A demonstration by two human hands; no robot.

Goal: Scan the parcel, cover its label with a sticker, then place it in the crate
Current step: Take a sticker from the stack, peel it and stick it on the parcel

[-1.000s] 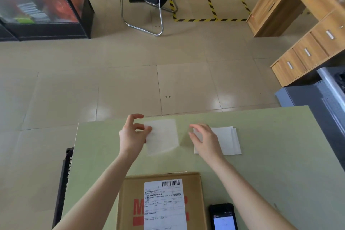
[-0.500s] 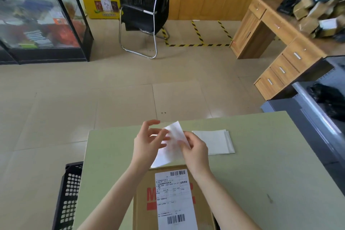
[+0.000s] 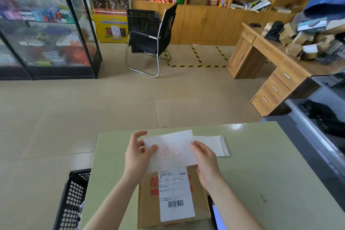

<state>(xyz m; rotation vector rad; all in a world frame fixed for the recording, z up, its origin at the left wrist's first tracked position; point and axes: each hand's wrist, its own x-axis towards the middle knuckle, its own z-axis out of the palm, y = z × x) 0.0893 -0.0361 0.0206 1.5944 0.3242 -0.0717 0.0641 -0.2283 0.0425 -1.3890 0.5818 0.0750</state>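
Observation:
A brown cardboard parcel (image 3: 145,209) lies on the green table (image 3: 261,183) right in front of me. Its white shipping label (image 3: 175,196) with a barcode faces up. Above the parcel's far end I hold a white translucent sticker (image 3: 173,147) with a faint red stamp. My left hand (image 3: 137,157) pinches its left edge and my right hand (image 3: 205,160) grips its right edge. The sticker's lower edge overlaps the top of the label. A black perforated crate (image 3: 71,198) stands on the floor left of the table.
A stack of white sticker sheets (image 3: 214,144) lies on the table behind my right hand. A phone-like scanner (image 3: 215,214) with a lit screen rests right of the parcel. A grey shelf unit (image 3: 308,129) borders the table's right side.
The sticker came off the stack into both hands, was turned flat and now hangs over the parcel's label. My view has tilted up, showing more of the room.

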